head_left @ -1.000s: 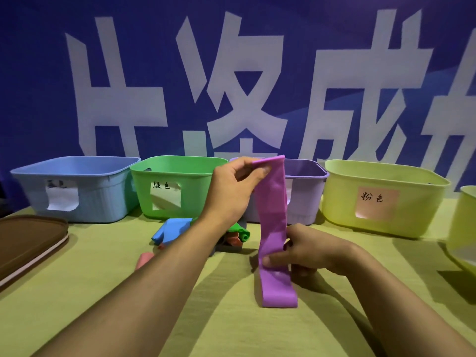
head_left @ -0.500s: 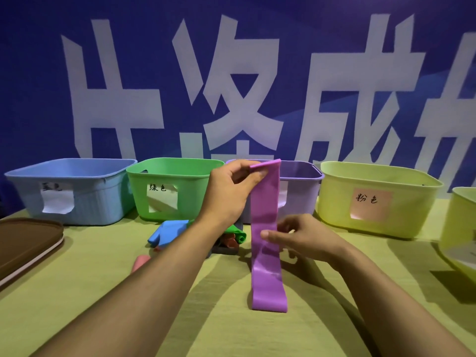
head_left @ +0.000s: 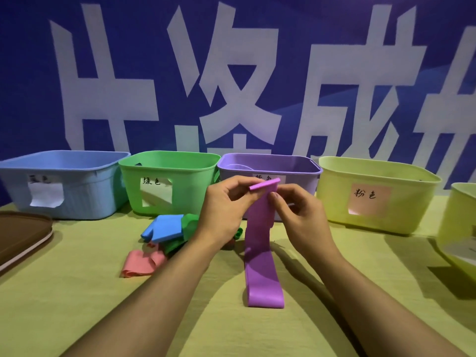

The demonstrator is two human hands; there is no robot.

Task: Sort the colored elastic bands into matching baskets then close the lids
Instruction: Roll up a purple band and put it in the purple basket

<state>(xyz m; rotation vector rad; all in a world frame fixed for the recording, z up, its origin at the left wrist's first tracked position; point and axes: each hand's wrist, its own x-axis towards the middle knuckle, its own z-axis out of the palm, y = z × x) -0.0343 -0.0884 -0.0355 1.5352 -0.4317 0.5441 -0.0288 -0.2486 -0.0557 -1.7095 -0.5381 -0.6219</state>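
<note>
A long purple elastic band point(head_left: 260, 253) hangs from both hands, its lower loop resting on the table. My left hand point(head_left: 224, 215) pinches the band's top end, which is folded over into a small roll. My right hand point(head_left: 298, 217) pinches the band just below that fold. Right behind the hands stands the purple basket point(head_left: 296, 167). A heap of blue point(head_left: 163, 228), green point(head_left: 189, 225) and pink point(head_left: 141, 264) bands lies to the left of my left forearm. A blue basket point(head_left: 77, 186), a green basket point(head_left: 180, 184) and a yellow basket point(head_left: 373, 194) with a pink label stand in the same row.
A brown lid point(head_left: 20, 233) lies at the left table edge. Another yellow basket point(head_left: 461, 228) is cut off at the right edge. A blue banner with large white characters hangs behind the baskets. The table point(head_left: 77, 305) has a yellow-green cloth.
My right hand has risen from the middle of the purple band to just below its top. The top end is now folded over. The band's lower loop still rests on the table.
</note>
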